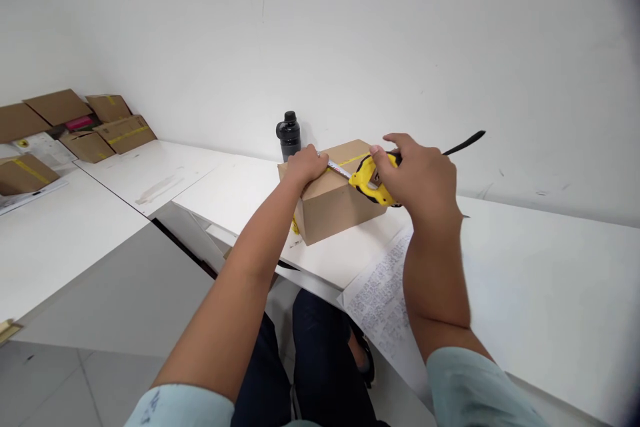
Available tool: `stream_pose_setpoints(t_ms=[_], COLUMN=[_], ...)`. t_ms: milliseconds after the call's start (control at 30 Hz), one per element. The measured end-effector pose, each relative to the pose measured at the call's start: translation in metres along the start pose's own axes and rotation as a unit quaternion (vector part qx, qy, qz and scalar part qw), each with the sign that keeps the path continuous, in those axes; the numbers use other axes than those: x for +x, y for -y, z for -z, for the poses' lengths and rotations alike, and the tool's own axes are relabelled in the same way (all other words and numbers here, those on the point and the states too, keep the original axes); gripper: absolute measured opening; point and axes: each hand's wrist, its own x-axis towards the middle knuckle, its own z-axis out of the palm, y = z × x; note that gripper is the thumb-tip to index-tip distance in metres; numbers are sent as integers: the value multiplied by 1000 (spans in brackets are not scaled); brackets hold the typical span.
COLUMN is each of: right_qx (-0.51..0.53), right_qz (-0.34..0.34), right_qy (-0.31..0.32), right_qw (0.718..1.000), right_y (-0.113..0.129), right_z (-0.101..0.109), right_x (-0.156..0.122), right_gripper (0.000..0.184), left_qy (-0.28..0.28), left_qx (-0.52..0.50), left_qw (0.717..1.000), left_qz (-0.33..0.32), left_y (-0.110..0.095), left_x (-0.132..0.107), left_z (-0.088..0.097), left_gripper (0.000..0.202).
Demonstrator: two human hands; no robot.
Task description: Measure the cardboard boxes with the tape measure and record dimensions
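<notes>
A closed cardboard box [345,210] with yellow tape along its top sits on the white table. My right hand [417,170] grips a yellow and black tape measure [373,181] above the box's right part, its black strap sticking out behind. A short length of the white blade [339,169] runs out from the case toward the left. My left hand [307,168] rests at the box's left top edge, fingers closed at the blade's end; the tip itself is hidden under them.
Behind the box a black bottle [289,137] stands near the wall. A handwritten sheet [383,293] hangs over the table's front edge. Several cardboard boxes [125,133] are grouped at the far left. A gap separates the table sections at left.
</notes>
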Motion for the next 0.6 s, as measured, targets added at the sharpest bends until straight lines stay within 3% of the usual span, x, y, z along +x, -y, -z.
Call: stream_pose_setpoints(t_ms=[133, 300, 400, 500, 600], right_qx=[23, 108, 153, 198, 256], right_qz=[-32, 37, 40, 37, 17], right_qy=[27, 12, -7, -52, -162], right_qw=[999, 993, 987, 978, 953], right_y=[-5, 13, 13, 3, -5], right_z=[3, 10, 16, 24, 32], right_x=[6, -1, -2, -1, 0], right_gripper=[54, 38, 36, 34, 35], left_qy=[2, -7, -32, -53, -73], left_qx=[0, -63, -123, -141, -112], left_qw=[1000, 998, 991, 988, 991], left_qz=[5, 21, 39, 46, 15], left_y=[1, 6, 18, 40, 69], left_x=[0, -6, -12, -25, -50], left_z=[1, 9, 18, 29, 36], left_gripper=[46, 73, 73, 66, 54])
